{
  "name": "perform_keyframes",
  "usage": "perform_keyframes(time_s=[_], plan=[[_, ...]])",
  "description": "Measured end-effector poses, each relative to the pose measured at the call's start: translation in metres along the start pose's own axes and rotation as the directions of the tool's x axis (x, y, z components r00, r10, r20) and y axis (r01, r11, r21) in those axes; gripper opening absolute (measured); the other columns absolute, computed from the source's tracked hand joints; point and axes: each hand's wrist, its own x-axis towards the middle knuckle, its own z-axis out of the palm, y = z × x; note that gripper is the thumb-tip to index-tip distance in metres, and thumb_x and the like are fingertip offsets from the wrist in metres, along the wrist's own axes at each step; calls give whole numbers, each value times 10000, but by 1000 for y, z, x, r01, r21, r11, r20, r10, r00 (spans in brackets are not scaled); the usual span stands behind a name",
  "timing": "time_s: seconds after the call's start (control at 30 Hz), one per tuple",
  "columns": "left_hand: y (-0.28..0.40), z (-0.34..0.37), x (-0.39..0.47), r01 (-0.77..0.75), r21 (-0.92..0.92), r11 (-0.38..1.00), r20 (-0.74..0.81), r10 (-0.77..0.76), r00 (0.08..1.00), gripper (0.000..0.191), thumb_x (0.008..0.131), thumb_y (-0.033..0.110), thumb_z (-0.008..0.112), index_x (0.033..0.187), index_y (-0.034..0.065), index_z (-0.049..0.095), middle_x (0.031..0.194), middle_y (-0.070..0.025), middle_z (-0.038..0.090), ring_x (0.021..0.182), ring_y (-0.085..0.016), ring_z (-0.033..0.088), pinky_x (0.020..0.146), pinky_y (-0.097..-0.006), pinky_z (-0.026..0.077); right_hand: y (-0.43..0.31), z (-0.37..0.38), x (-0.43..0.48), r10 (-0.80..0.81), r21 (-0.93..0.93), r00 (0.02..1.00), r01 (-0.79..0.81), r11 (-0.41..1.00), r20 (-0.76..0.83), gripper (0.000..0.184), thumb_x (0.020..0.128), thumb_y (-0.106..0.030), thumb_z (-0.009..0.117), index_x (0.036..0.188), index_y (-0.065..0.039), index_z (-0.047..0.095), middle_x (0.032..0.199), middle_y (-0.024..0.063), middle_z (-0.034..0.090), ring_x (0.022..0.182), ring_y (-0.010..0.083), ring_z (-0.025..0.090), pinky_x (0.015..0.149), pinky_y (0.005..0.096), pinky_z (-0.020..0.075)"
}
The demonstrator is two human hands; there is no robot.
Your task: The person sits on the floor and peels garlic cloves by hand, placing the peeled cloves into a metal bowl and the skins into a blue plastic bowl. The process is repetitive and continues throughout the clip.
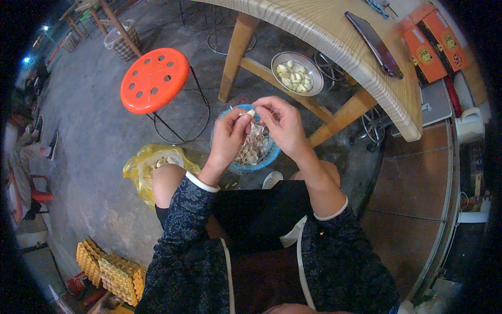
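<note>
A pale garlic clove (251, 113) is pinched between the thumb and fingers of my left hand (230, 129). From the other side, the thumb and forefinger of my right hand (283, 125) close on its edge; whether they also hold a bit of skin is too small to tell. Below both hands stands a blue plastic basket (270, 159) with loose garlic skins (251, 151) in it. Peeled cloves (294, 76) fill part of a bowl (316, 85) beyond my right hand. Beside my left knee, a yellow plastic bag (137, 172) surrounds a pale container with garlic in it.
A wooden table (313, 27) with slanted legs stands ahead to the right, bearing a phone (372, 43). An orange-red round stool (155, 80) is ahead to the left. Yellow egg trays (117, 274) are stacked low at left. Orange boxes (427, 51) stand at far right.
</note>
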Motion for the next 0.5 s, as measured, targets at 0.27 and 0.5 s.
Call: perform_keyframes(time_s=[0.27, 0.5], plan=[[3, 7, -2, -35, -95, 995, -112, 24, 993, 121, 993, 113, 606, 940, 11, 642, 764, 6, 641, 630, -53, 515, 574, -221, 409, -2, -5, -2, 10, -130, 998, -3, 991, 55, 81, 885, -67, 693, 896, 13, 691, 822, 128, 671, 691, 212, 647, 613, 327, 500], [-3, 0, -2, 89, -169, 982, -24, -94, 995, 112, 978, 128, 638, 927, 31, 663, 773, -9, 685, 556, -25, 480, 498, -189, 354, -13, -7, -3, -167, -298, 983, 181, 937, 75, 53, 876, -22, 636, 856, 20, 610, 812, 166, 590, 736, 357, 616, 650, 412, 487]])
